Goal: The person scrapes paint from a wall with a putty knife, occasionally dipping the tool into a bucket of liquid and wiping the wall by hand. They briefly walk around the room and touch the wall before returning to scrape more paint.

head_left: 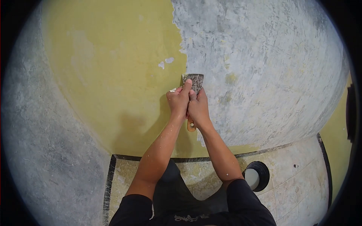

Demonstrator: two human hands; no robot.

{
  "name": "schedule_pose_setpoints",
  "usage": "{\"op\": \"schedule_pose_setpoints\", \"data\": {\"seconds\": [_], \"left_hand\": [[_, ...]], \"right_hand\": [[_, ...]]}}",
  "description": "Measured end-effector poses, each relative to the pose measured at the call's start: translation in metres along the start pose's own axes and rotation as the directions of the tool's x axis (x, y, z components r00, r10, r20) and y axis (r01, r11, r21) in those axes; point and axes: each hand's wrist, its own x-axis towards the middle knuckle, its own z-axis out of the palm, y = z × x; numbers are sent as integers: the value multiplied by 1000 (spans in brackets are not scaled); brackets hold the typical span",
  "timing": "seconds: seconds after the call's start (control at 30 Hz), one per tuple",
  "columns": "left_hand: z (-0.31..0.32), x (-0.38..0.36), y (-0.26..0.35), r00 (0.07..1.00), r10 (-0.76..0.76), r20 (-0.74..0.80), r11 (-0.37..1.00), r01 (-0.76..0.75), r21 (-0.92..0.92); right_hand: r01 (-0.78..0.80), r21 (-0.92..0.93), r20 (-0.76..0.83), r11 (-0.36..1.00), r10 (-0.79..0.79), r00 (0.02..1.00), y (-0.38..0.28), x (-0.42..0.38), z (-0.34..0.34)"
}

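Note:
Both my hands grip one paint scraper (195,80) pressed against the wall. Its speckled metal blade sits at the edge where yellow paint (113,67) meets bare grey plaster (264,64). My left hand (178,101) wraps the upper handle, with a finger stretched onto the blade. My right hand (198,109) holds the handle just beside it, and the orange wooden handle end (191,126) pokes out below the wrist.
A small chipped patch (165,62) shows in the yellow paint left of the blade. Below, a tiled floor (298,177) with a dark border meets the wall. A round black-rimmed container (256,175) stands on the floor by my right elbow. Scraped grey wall (45,150) curves at left.

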Motion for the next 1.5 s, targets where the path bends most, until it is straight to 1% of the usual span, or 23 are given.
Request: {"op": "schedule_pose_setpoints", "data": {"seconds": [0.03,0.1,0.13,0.2,0.3,0.4,0.43,0.53,0.6,0.63,0.7,0.83,0.9,0.93,0.97,1.0,1.03,1.1,1.27,1.33,1.4,1.43,1.5], "left_hand": [[2,2,2,1000,1,6,1000,-1,3],[2,6,5,999,11,39,1000,-11,-4],[0,5,2,999,11,37,1000,-10,-6],[-5,-3,-8,1000,-15,14,999,14,37],[3,5,6,1000,9,21,1000,-8,-26],[5,1,18,998,22,67,999,-20,-43],[2,0,9,998,20,65,999,-17,-42],[-4,-1,-11,999,-37,34,999,38,-21],[6,-5,12,997,42,-68,998,-39,49],[9,-1,17,997,39,-65,998,-35,54],[11,7,25,999,44,32,994,-41,-99],[1,6,5,998,41,52,999,-41,-1],[15,9,20,970,139,-199,989,-127,70],[15,7,31,971,136,-195,990,-123,74],[14,0,51,997,54,-55,998,-52,44],[14,-2,62,996,-21,87,1000,20,18],[13,1,51,996,-21,87,1000,20,15],[10,5,25,992,130,3,989,-130,71],[16,-2,54,998,35,47,998,-37,47],[16,-1,46,998,9,67,999,-12,49],[18,-1,30,994,87,-61,996,-85,42],[17,2,25,994,86,-65,996,-83,46],[24,-3,50,999,25,-33,1000,-25,4]], "right_hand": [[1,3,-6,1000,-1,1000,-3,2,-2],[-121,54,47,991,118,992,-25,-1,-3],[-121,52,49,991,119,992,-20,-3,-2],[-38,62,-24,997,40,999,-7,-12,1],[-76,-12,34,997,76,996,-22,1,-2],[-102,-7,68,995,102,992,-31,4,-2],[-105,-7,70,994,106,992,-22,1,-3],[-57,48,35,997,56,998,3,-5,-4],[-10,-61,45,998,13,999,-8,9,-4],[-14,-58,41,998,17,999,-17,11,-4],[-103,34,100,994,99,990,-46,9,-3],[-86,94,64,992,80,995,-26,0,0],[-44,46,83,998,40,996,-36,12,0],[-48,47,79,998,44,996,-44,14,1],[-66,72,87,995,59,994,-54,16,2],[-78,94,98,993,69,993,-60,18,3],[-77,91,98,993,68,993,-56,15,2],[-140,124,99,982,128,987,-44,5,-1],[-127,118,149,985,108,983,-61,18,-3],[-133,111,155,985,115,981,-54,17,-5],[-91,86,97,992,82,992,-38,11,-3],[-96,88,100,991,87,991,-34,14,-4],[-119,110,130,987,104,986,-60,19,-5]]}}
